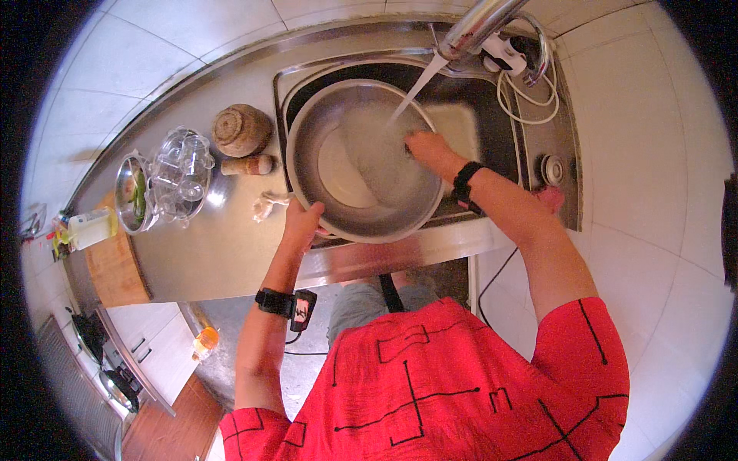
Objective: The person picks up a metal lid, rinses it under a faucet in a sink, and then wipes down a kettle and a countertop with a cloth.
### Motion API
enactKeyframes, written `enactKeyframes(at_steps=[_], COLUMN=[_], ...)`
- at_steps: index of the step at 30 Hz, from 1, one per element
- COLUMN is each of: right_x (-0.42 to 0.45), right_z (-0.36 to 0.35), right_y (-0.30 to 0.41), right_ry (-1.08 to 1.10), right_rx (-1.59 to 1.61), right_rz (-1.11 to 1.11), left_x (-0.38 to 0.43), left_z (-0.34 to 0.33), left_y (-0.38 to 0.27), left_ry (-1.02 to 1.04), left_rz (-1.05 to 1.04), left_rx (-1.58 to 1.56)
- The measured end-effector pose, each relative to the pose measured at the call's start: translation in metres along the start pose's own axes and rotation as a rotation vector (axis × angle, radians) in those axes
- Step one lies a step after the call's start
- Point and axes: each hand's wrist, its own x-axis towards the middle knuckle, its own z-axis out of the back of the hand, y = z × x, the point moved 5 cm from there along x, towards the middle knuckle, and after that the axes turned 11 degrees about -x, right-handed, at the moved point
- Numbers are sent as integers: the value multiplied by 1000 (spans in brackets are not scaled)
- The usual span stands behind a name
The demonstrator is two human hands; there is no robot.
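A wide metal pan (311, 167) is over the kitchen sink (490, 115), tilted, with water pooled inside. From the faucet (461, 40) a stream of water (424, 83) runs into it. My left hand (304, 222) grips the pan's near left rim, thumb on top. At the pan's right side, my right hand (429, 151) is closed over the inner edge, its fingertips around something small and dark that I cannot identify. Both wrists wear black straps.
On the steel counter (196, 259) to the left are a stone mortar (241, 129), a pestle (248, 165), garlic (265, 204), clear plastic-covered dishware (183, 173), a bowl of green vegetables (135, 193) and a wooden cutting board (118, 265). A sink stopper (553, 169) and white cable (527, 118) lie right.
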Motion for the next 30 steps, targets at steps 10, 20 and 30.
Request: enactKeyframes(at_steps=[10, 20, 30], right_x=[-12, 85, -8], right_z=[0, 46, -5], right_y=[162, 136, 87], right_ry=[692, -221, 278], right_rx=[504, 611, 491], right_rz=[257, -134, 133], left_x=[-4, -9, -4], left_z=[-2, 1, -3], left_y=[-3, -3, -2], left_ry=[-23, -33, -48], left_rz=[-3, -83, -104], left_rx=[-49, -43, -104])
